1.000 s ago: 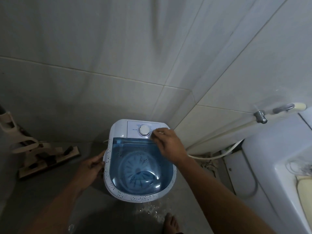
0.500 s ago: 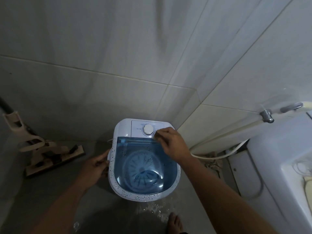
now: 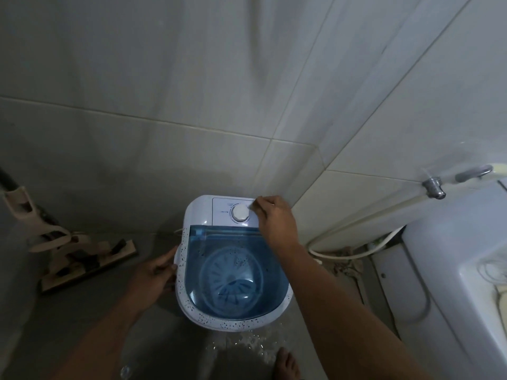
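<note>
A small white washing machine [image 3: 192, 305] stands on the floor in a tiled corner. Its tinted blue lid [image 3: 236, 270] is down, and the pulsator shows through it. A round white dial [image 3: 240, 212] sits on the control panel at the back. My left hand [image 3: 153, 275] grips the machine's left side at the rim. My right hand [image 3: 277, 220] lies on the panel's far right corner, just right of the dial, with its fingers curled down. Whether those fingers pinch anything is hidden.
A flat mop head [image 3: 82, 259] with its handle lies on the floor to the left. A pale hose [image 3: 351, 253] runs from a wall tap [image 3: 434, 186] down behind the machine. A white fixture [image 3: 452, 270] fills the right side. Near my bare foot [image 3: 285, 363] the floor is wet [image 3: 247, 341].
My right hand has slid from beside the dial's lower right up to the panel's far right corner. My left hand keeps its hold on the machine's side.
</note>
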`<control>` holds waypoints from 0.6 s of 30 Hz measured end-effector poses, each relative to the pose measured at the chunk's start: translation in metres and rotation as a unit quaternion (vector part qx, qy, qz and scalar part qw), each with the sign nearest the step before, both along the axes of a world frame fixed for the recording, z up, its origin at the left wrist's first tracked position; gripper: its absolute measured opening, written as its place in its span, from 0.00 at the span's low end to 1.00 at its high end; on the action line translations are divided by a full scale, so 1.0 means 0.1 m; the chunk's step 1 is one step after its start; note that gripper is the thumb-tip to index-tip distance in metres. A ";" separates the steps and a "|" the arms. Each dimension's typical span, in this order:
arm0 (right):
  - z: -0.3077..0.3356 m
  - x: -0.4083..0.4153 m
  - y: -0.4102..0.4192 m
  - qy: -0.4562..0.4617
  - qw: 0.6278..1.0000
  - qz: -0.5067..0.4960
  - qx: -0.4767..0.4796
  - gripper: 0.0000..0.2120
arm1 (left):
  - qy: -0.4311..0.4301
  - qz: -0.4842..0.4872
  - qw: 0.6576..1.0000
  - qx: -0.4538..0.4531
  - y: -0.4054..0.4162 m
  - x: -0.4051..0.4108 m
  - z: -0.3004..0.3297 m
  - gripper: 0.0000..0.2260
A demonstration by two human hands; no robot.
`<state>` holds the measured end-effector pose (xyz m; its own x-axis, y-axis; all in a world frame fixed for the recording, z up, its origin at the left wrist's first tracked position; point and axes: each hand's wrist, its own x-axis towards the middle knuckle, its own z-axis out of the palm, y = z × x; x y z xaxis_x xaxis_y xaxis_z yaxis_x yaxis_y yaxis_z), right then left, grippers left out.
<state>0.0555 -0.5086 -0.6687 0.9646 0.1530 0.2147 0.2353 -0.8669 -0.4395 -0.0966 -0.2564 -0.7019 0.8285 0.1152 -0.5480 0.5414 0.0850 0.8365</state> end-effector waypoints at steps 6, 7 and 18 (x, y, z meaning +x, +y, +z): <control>0.17 0.20 0.25 -0.009 0.999 -0.027 0.020 0.07 | 0.001 -0.005 1.000 -0.009 0.01 -0.01 0.02 0.20; 0.20 0.24 0.38 -0.020 0.999 -0.013 0.027 0.07 | 0.003 -0.007 1.000 -0.011 0.03 -0.01 0.01 0.20; -0.03 -0.23 1.14 0.009 0.941 0.315 -0.127 0.14 | -0.007 0.014 1.000 -0.011 0.01 0.00 -0.08 0.20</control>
